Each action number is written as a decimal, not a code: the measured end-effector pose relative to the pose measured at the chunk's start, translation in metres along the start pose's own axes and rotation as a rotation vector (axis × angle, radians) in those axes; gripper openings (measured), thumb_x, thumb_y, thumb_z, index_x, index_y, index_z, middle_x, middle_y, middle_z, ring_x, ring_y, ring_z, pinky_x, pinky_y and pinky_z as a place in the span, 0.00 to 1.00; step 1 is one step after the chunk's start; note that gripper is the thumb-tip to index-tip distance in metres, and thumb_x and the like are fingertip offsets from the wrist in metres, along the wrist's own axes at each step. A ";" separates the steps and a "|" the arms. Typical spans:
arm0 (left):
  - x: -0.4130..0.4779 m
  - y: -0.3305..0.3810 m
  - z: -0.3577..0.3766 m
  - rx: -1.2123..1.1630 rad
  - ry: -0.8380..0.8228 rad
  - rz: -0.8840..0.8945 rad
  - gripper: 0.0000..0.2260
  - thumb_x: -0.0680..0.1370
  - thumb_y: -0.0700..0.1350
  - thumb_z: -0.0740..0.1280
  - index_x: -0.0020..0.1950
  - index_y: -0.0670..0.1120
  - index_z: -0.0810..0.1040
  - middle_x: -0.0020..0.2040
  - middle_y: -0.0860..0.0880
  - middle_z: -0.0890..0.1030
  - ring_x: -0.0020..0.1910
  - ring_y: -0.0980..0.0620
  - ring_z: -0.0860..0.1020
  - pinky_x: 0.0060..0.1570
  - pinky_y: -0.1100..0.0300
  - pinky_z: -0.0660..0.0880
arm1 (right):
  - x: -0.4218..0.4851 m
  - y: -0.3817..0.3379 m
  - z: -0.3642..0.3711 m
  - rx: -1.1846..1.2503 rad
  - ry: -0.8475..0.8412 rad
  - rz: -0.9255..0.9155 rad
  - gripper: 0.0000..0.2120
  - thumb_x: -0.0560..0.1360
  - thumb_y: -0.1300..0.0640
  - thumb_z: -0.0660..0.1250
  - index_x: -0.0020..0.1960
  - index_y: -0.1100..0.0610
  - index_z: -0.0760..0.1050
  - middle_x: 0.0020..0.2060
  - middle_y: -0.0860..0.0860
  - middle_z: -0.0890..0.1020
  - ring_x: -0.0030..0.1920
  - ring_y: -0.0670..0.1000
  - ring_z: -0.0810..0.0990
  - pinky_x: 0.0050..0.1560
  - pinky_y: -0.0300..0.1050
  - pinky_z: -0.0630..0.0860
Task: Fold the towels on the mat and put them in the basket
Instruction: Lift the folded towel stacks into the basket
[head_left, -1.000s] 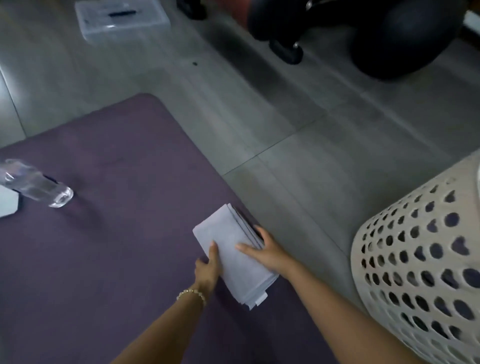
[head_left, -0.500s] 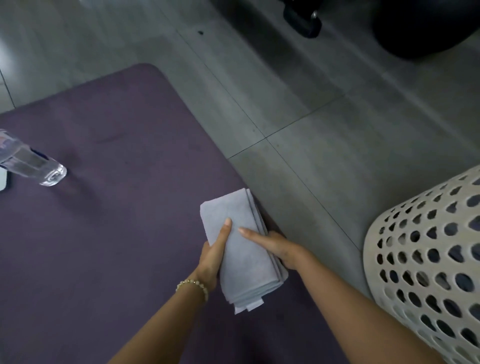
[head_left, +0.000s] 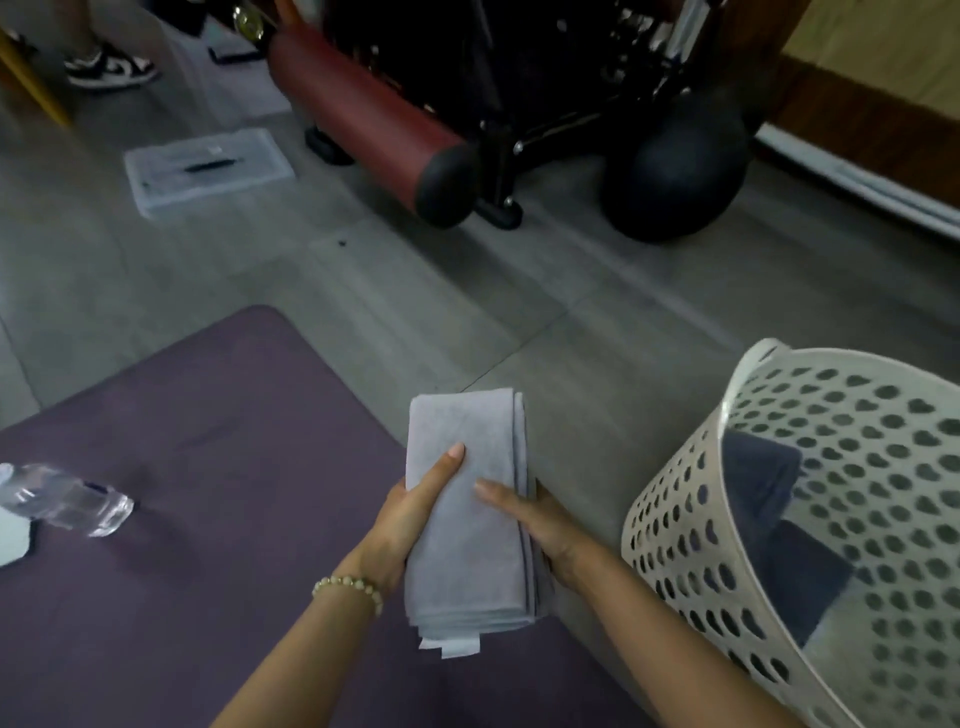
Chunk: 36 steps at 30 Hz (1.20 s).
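Grey terry cloth, folded into a long narrow rectangle of several layers, forms the towel (head_left: 467, 519) at lower centre of the frame. Stacked layer edges show along its right side and at its near end, where a white label tab hangs out. The towel is held between both hands over the right edge of the mat (head_left: 182, 519), with its far half over the bare floor (head_left: 597, 332).

The left hand (head_left: 410, 514) grips the left long edge: thumb laid flat on the top face, fingers curled underneath. A bracelet (head_left: 349, 587) of pale round beads circles that wrist. The right hand (head_left: 540, 525) clasps the right long edge in the same way, thumb on top, fingers wrapped under the layered edges.

The mat is dull purple with a matte, slightly napped surface and a rounded far corner. A clear plastic bottle (head_left: 67, 501) lies on its side at the mat's left edge of frame, well apart from the towel.

The basket (head_left: 675, 519) stands at lower right on the floor, just beside the right forearm. It is cream plastic, round, with walls pierced by rows of holes and a smooth rolled rim. Dark blue folded cloth (head_left: 763, 493) lies inside it. The mouth is open and unobstructed from the towel's side.

Grey floor tiles run across mid-frame. At upper centre stand a red padded roller (head_left: 363, 114), black frame and dark ball (head_left: 675, 171); a clear flat box (head_left: 208, 169) lies at upper left.
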<state>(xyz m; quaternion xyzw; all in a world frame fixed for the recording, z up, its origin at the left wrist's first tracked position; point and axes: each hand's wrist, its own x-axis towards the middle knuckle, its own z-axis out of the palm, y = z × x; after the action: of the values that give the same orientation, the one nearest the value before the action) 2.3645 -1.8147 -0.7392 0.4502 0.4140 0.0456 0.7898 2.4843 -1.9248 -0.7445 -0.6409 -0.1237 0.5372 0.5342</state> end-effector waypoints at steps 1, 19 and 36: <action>-0.005 0.019 0.015 0.028 -0.021 0.051 0.22 0.73 0.59 0.68 0.60 0.46 0.78 0.51 0.45 0.84 0.50 0.46 0.83 0.49 0.51 0.80 | -0.010 -0.017 -0.006 0.030 0.001 -0.032 0.18 0.69 0.52 0.75 0.58 0.52 0.78 0.53 0.51 0.84 0.52 0.49 0.83 0.49 0.41 0.80; 0.005 0.086 0.288 0.792 -0.115 0.601 0.30 0.79 0.60 0.57 0.77 0.48 0.55 0.76 0.52 0.59 0.74 0.53 0.57 0.69 0.64 0.52 | -0.184 -0.128 -0.269 0.302 0.415 -0.145 0.34 0.58 0.40 0.78 0.59 0.56 0.77 0.51 0.54 0.85 0.50 0.53 0.84 0.49 0.47 0.79; 0.068 -0.025 0.300 1.230 0.167 0.792 0.50 0.68 0.73 0.55 0.77 0.45 0.37 0.78 0.47 0.39 0.77 0.49 0.47 0.72 0.57 0.48 | -0.125 0.084 -0.369 0.431 0.637 0.145 0.41 0.58 0.42 0.79 0.67 0.53 0.72 0.56 0.53 0.82 0.55 0.55 0.80 0.54 0.52 0.77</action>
<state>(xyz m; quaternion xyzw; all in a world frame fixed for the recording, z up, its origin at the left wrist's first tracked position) 2.6100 -2.0015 -0.7240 0.9227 0.2300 0.1210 0.2848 2.7030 -2.2538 -0.7979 -0.6556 0.2097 0.3614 0.6290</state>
